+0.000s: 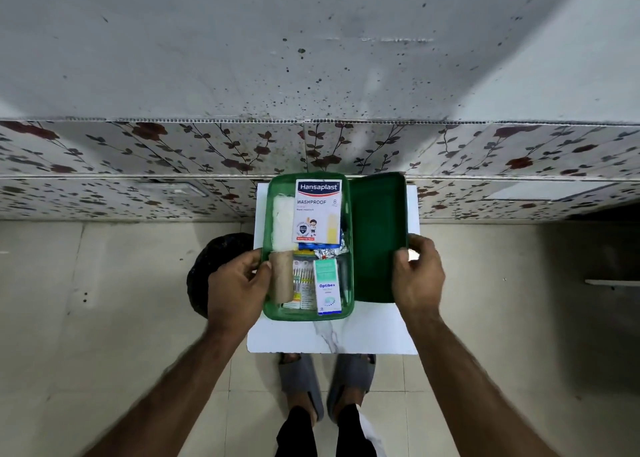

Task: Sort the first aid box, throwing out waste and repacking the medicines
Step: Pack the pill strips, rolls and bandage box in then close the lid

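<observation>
A green first aid box (308,314) lies on a small white marbled table (329,335). Its green lid (377,238) stands tilted up along the box's right side. Inside lie a Hansaplast plaster packet (317,210), white gauze (281,221), a brown bandage roll (281,276), an Optibex carton (327,287), foil blister strips (329,247) and flat sachets (300,280). My left hand (235,290) grips the box's left rim beside the brown roll. My right hand (417,276) holds the lid's right edge.
A dark round bin (214,259) sits on the tiled floor left of the table, partly behind my left hand. A floral-patterned panel wall (173,151) runs just behind the table. My feet in grey slippers (301,384) stand under the table's near edge.
</observation>
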